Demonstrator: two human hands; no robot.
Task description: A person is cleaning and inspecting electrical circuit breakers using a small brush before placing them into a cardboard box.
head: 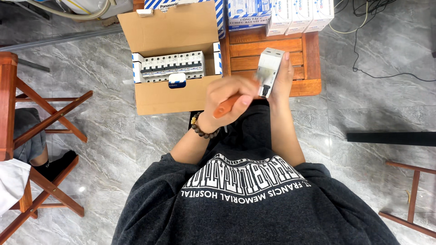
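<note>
Holding white circuit breaker [270, 71] upright in right hand [282, 77], above lap | left hand [229, 97] closed on orange-handled screwdriver [231, 103], tip at breaker | keeping tip square, breaker steady.

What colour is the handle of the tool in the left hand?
Orange, seen in the head view: the handle sticks out below the left hand.

Screwdriver [227, 105]: only the orange handle shows; shaft and tip blurred, hidden behind the left hand [229, 97]. Right hand [284, 75]: palm and fingers hidden behind the white breaker [269, 71]. Small boxes [299, 16] beyond the hands cut off by top edge. Left of the hands, a seated person's leg [27, 136] partly hidden by a wooden frame [50, 115].
</note>
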